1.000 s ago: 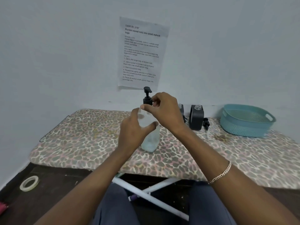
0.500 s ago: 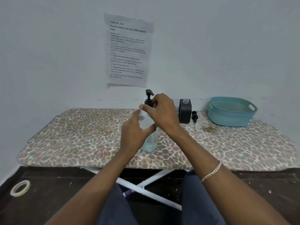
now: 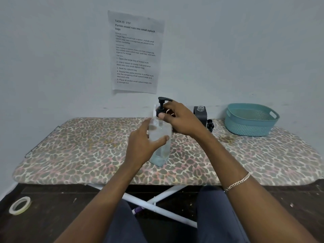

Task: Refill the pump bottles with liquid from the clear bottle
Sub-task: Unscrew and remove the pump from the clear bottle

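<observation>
A clear pump bottle [image 3: 160, 151] with a black pump head [image 3: 162, 104] stands upright in the middle of the leopard-print board [image 3: 78, 151]. A little liquid sits at its bottom. My left hand [image 3: 142, 146] grips the bottle's body from the left. My right hand [image 3: 182, 120] pinches the black collar of the pump from the right. Behind my right hand stands a dark bottle [image 3: 200, 114] with an open clear neck, and a loose black pump [image 3: 210, 125] lies beside it.
A teal plastic basket [image 3: 250, 120] stands at the back right of the board. A printed sheet [image 3: 135, 51] hangs on the wall. A roll of tape [image 3: 19, 205] lies on the dark floor at the lower left. White board legs [image 3: 157, 206] cross between my knees.
The camera view has shifted, showing more of the board's right side. Both hands stay on the pump bottle; my right fingers have turned slightly around the pump collar.
</observation>
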